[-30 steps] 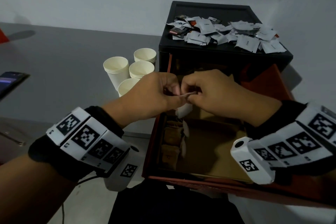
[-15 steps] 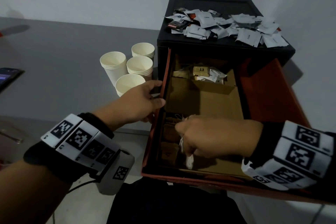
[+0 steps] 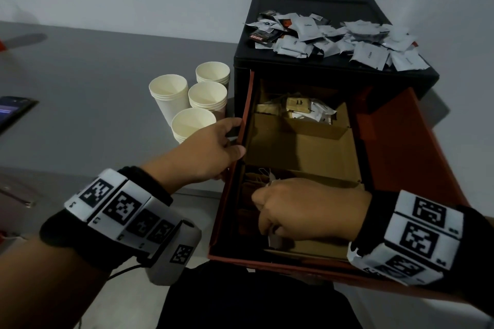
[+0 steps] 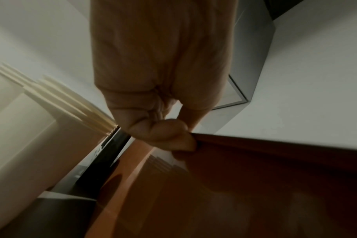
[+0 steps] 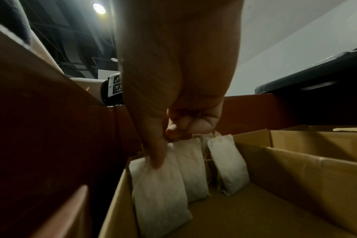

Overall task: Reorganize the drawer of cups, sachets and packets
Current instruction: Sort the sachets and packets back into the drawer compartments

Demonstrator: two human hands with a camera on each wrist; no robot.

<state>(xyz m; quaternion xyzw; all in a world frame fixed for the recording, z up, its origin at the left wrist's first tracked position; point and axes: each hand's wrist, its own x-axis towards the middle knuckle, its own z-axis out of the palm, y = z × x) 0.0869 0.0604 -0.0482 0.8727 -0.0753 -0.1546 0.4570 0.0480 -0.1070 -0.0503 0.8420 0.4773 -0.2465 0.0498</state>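
The drawer (image 3: 395, 157) is open and partly sorted: three tea bags (image 5: 226, 164) lean in a row in the near cardboard bay, where the right hand (image 3: 307, 211) pinches the nearest one, while the left hand (image 3: 211, 152) curls over the side wall. Much seems left, since the sachets (image 3: 347, 40) lie heaped on the cabinet (image 3: 267, 61) and the cups (image 3: 187, 104) stand outside (the back bay looks jumbled, though dim). The left arm crosses in front of the cups.

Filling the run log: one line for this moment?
left hand: grips red drawer wall | right hand: sets white tea bag in cardboard tray
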